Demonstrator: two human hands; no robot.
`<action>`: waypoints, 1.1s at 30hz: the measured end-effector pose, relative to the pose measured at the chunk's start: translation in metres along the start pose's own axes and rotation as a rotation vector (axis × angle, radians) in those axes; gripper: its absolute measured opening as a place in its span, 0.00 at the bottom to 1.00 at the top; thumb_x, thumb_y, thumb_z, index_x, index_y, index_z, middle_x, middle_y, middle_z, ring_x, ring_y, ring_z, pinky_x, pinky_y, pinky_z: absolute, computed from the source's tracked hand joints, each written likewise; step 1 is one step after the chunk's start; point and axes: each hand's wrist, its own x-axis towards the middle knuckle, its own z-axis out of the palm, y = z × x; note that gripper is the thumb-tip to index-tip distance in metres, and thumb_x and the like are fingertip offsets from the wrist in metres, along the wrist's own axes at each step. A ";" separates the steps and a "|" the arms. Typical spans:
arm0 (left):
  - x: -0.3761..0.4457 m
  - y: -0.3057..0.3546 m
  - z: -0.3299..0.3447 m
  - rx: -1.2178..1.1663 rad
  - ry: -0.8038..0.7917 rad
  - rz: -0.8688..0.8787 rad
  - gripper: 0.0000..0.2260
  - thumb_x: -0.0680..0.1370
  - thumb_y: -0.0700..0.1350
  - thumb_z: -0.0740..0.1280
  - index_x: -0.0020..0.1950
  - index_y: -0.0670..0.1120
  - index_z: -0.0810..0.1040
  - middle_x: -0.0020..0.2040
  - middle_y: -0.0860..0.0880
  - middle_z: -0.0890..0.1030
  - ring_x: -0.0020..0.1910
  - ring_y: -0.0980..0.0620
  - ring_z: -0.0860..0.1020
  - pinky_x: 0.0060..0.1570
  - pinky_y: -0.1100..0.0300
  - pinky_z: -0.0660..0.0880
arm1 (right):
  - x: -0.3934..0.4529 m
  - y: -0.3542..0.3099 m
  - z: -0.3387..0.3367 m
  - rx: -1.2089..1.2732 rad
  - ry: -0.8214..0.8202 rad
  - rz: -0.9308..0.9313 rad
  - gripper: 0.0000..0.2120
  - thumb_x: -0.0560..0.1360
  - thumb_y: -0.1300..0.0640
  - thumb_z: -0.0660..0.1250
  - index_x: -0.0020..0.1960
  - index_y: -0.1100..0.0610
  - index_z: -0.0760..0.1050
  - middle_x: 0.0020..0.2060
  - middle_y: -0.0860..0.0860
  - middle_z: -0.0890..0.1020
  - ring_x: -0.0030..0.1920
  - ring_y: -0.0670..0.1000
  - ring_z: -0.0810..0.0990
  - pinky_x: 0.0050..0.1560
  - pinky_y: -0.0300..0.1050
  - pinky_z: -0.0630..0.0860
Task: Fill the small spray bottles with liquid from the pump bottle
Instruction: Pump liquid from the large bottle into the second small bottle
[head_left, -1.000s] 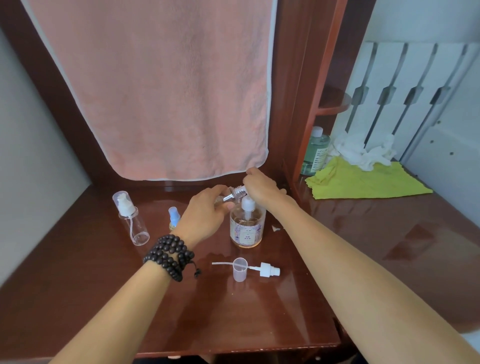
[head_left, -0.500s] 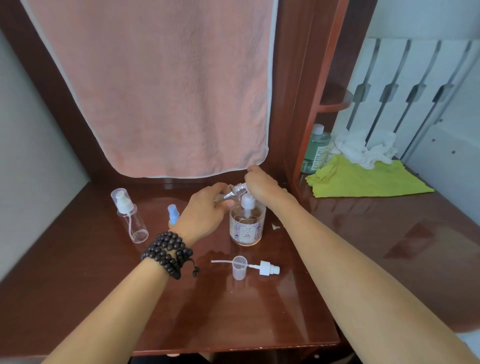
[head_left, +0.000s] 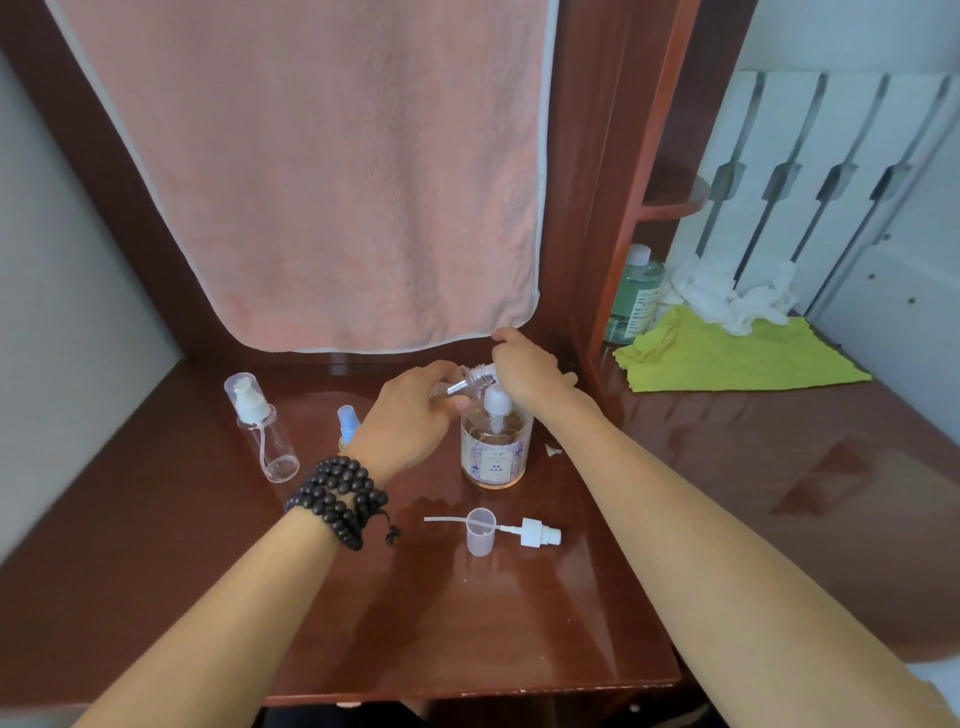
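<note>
The left hand (head_left: 410, 415) wraps most of the small spray bottle (head_left: 470, 380); only its neck shows. The right hand (head_left: 524, 366) covers the top of the pump bottle (head_left: 496, 447). Behind the left wrist, a blue-capped bottle (head_left: 347, 422) is half hidden. Both forearms are cut off by the lower edge. The pump bottle's label print is too small to read.

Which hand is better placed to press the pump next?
Right. The right hand already sits over the pump bottle head, while the left hand holds the small spray bottle tilted at the nozzle.
</note>
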 end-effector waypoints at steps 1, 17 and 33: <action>0.000 -0.001 0.002 0.006 -0.002 -0.005 0.13 0.79 0.46 0.65 0.63 0.50 0.75 0.57 0.48 0.80 0.56 0.50 0.75 0.52 0.61 0.66 | -0.001 0.001 0.002 -0.006 0.011 0.003 0.25 0.83 0.56 0.46 0.77 0.43 0.64 0.71 0.56 0.72 0.72 0.60 0.65 0.70 0.61 0.54; 0.000 -0.009 0.011 0.028 0.009 -0.005 0.16 0.79 0.47 0.65 0.67 0.50 0.73 0.58 0.47 0.79 0.58 0.48 0.75 0.53 0.59 0.66 | 0.001 0.003 0.006 0.007 0.009 -0.022 0.26 0.81 0.57 0.48 0.76 0.43 0.66 0.70 0.55 0.74 0.71 0.59 0.67 0.68 0.60 0.55; -0.005 -0.009 0.016 0.036 0.021 -0.013 0.16 0.80 0.47 0.64 0.68 0.51 0.72 0.58 0.46 0.78 0.59 0.46 0.75 0.54 0.58 0.66 | 0.003 0.005 0.010 -0.007 0.021 -0.026 0.26 0.81 0.57 0.48 0.77 0.43 0.65 0.68 0.54 0.75 0.70 0.59 0.67 0.69 0.60 0.56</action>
